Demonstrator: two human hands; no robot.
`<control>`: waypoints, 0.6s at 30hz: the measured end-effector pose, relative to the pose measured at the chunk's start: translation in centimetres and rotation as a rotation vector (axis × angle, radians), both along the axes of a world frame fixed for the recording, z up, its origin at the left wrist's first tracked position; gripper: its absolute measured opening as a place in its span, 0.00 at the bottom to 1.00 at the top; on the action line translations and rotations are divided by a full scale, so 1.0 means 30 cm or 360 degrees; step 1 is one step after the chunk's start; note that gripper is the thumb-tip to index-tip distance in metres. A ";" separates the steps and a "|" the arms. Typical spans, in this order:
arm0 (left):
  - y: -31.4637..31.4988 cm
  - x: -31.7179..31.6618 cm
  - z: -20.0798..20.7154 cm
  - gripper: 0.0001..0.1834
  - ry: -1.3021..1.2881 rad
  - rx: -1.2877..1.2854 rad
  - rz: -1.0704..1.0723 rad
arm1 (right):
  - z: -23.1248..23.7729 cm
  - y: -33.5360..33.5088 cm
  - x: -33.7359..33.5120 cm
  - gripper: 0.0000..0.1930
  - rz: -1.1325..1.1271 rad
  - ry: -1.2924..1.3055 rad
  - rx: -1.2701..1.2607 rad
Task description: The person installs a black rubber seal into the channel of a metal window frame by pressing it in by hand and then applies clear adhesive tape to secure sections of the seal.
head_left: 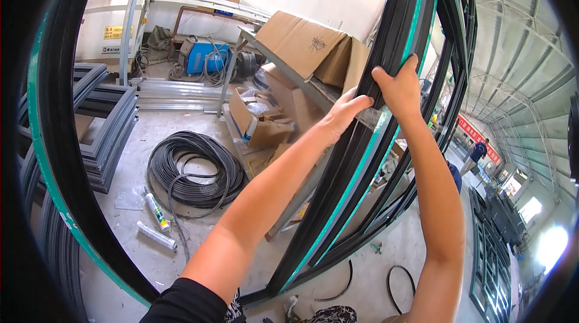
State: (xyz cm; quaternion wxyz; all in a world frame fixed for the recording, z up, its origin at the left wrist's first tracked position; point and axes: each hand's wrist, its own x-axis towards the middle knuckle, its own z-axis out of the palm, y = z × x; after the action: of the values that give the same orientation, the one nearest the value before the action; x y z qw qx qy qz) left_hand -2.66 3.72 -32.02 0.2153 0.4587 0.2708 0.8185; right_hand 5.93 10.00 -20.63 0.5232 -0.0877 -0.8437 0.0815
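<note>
A tall black window frame point(344, 172) with green strips along its profiles stands upright in front of me. My left hand point(345, 113) grips its near side bar from the left, the thumb on the front and the other fingers hidden behind. Slightly higher and to the right, my right hand point(399, 89) is closed round the same bar, with its thumb across the front face. Just below the two hands, a piece of clear film or tape point(369, 119) clings to the bar.
A coil of black hose point(158, 163) and two sealant tubes point(158, 211) lie on the floor. Cardboard boxes point(301, 39) rest on a bench behind the frame. Dark frames point(114, 136) are stacked at left. Far right, a person point(476, 153) stands near more frames point(491, 262).
</note>
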 end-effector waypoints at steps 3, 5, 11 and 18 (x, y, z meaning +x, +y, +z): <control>-0.037 0.015 -0.073 0.20 -0.0047 -0.0108 -0.0104 | 0.005 0.009 0.010 0.49 0.0071 -0.0031 -0.0009; -0.057 0.025 -0.116 0.23 0.0066 -0.0071 -0.0109 | -0.007 0.018 0.023 0.50 0.0088 -0.0054 -0.0025; -0.034 0.038 -0.166 0.21 0.0011 -0.0132 -0.0007 | -0.085 0.055 0.082 0.53 0.0316 -0.0224 0.0031; 0.006 0.051 -0.181 0.24 -0.0132 -0.0121 0.0015 | -0.114 0.051 0.085 0.51 0.0343 -0.0197 -0.0010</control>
State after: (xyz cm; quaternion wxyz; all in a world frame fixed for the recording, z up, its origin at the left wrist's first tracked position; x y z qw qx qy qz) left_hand -1.13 3.91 -37.44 0.2397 0.4146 0.2948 0.8269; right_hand 8.48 11.53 -24.05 0.4581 -0.0030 -0.8787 0.1342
